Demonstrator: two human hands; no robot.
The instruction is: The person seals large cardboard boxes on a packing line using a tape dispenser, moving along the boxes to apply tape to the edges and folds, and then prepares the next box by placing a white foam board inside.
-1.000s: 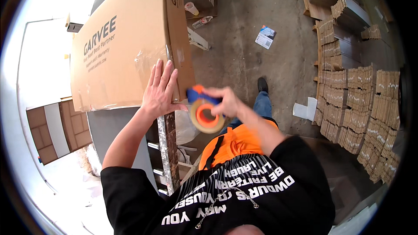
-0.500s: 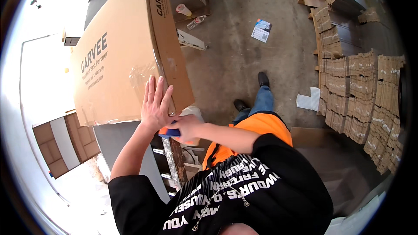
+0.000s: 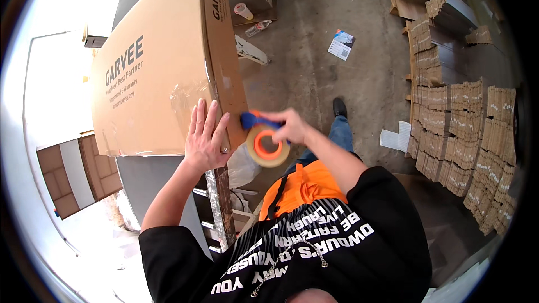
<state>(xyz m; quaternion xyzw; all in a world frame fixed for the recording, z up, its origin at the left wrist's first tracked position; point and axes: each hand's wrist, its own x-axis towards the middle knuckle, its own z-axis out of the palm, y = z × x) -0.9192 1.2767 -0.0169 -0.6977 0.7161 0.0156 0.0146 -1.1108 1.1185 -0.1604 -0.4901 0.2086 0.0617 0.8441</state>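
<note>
A large brown cardboard box [image 3: 163, 50] lies on a grey work surface [image 3: 157, 191] to my left. My left hand [image 3: 205, 140] rests flat on the box's top near its close right corner, fingers spread. Shiny clear tape runs along the box's right edge and over a patch beyond my fingertips. In my right hand [image 3: 290, 127] is a blue and orange tape dispenser [image 3: 259, 122] with a roll of tape [image 3: 268, 160] on it. The dispenser's blue head is beside the box's right side; whether it touches cannot be told. My right hand is slightly blurred.
Stacked flat cardboard [image 3: 449, 129] stands on pallets at the right. A printed leaflet [image 3: 341, 45] and white paper [image 3: 397, 137] lie on the concrete floor. A plastic bottle [image 3: 258, 28] and a cup [image 3: 242, 11] are beyond the box. A paint-spattered metal frame [image 3: 220, 207] stands below my left hand.
My right hand has moved right and away from me with the tape dispenser, from under my left hand to beside the box's right side. My left hand stays flat on the box.
</note>
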